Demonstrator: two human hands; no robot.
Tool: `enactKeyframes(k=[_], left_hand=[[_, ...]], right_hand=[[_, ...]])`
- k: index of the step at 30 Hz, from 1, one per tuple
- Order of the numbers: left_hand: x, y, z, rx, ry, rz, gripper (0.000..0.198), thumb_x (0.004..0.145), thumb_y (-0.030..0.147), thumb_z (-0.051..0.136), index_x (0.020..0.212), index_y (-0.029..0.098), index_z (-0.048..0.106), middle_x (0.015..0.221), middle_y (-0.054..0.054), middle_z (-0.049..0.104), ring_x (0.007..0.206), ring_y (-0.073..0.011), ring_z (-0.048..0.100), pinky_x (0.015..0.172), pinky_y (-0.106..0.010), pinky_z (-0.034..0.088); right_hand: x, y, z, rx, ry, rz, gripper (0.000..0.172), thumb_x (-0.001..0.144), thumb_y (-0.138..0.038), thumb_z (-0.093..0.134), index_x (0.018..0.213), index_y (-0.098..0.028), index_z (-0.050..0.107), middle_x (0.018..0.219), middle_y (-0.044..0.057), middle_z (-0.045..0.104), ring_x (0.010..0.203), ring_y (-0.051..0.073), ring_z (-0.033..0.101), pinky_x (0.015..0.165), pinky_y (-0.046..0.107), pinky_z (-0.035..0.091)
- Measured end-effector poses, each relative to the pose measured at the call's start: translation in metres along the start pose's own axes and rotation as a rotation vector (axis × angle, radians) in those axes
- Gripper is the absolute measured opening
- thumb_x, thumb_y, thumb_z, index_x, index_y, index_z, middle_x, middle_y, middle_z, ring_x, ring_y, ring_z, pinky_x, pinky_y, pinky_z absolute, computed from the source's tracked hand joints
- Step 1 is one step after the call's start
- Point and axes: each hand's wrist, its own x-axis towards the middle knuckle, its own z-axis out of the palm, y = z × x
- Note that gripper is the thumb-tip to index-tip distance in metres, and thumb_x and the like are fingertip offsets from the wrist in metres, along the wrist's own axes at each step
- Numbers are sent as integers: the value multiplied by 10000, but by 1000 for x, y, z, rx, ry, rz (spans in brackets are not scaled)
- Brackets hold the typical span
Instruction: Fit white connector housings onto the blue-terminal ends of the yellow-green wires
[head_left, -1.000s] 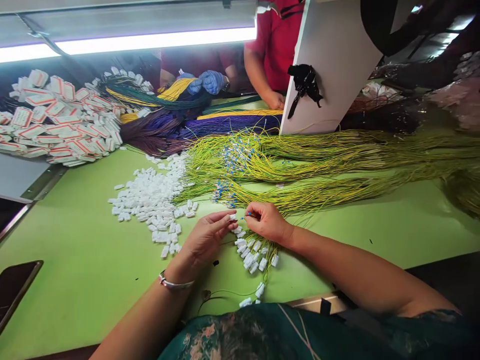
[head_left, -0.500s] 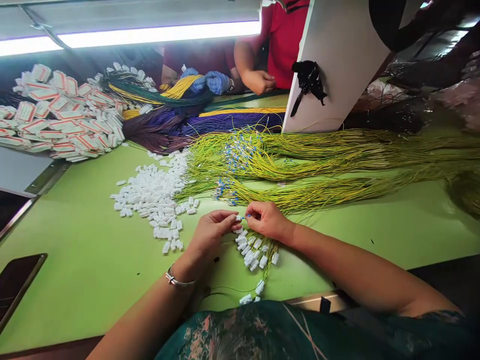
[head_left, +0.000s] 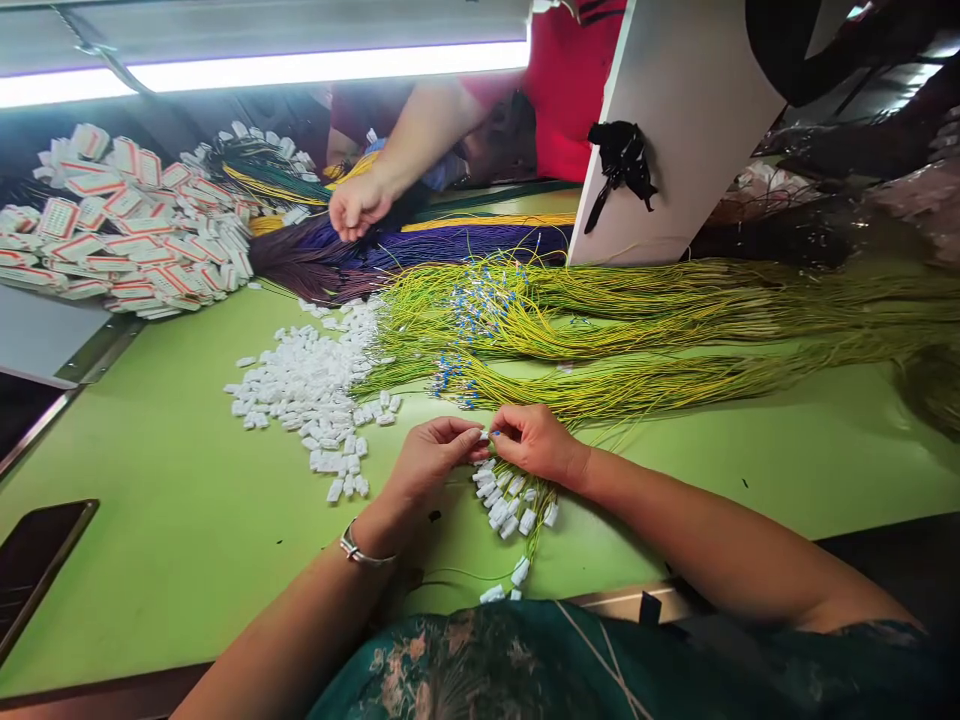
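My left hand (head_left: 431,460) pinches a small white plastic connector (head_left: 482,437) at its fingertips. My right hand (head_left: 534,440) pinches the blue-tipped end of a yellow-green wire, and the two hands meet tip to tip above the green table (head_left: 165,520). Just below them lies a bunch of wires fitted with white connectors (head_left: 510,505). A heap of loose white connectors (head_left: 315,385) sits to the left of my left hand. Long bundles of yellow-green wires (head_left: 637,320) with blue ends spread behind my hands to the right.
Purple and brown wire bundles (head_left: 390,252) lie at the back, where another person's bare hand (head_left: 356,205) reaches onto them. White-and-red tags (head_left: 127,230) are piled at back left. A white board (head_left: 675,130) stands at back right. A dark phone (head_left: 37,555) lies at the left edge.
My hands have closed the gap, so connector and wire tip now touch. The person in red across the table has stretched an arm out over the purple wires.
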Motion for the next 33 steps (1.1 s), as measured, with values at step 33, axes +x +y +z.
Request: enactKeyframes(k=[33], left_hand=[[4,17,-88,1212,421,692,169,782,268,557,798,192,707,848,-92,690,858,-252,594,831,-404,455]], right_hand=[[9,-4,2,281,4,275,37,638,-135,565,625,-131,600,541,-34,531,506,61,430,502,186,345]])
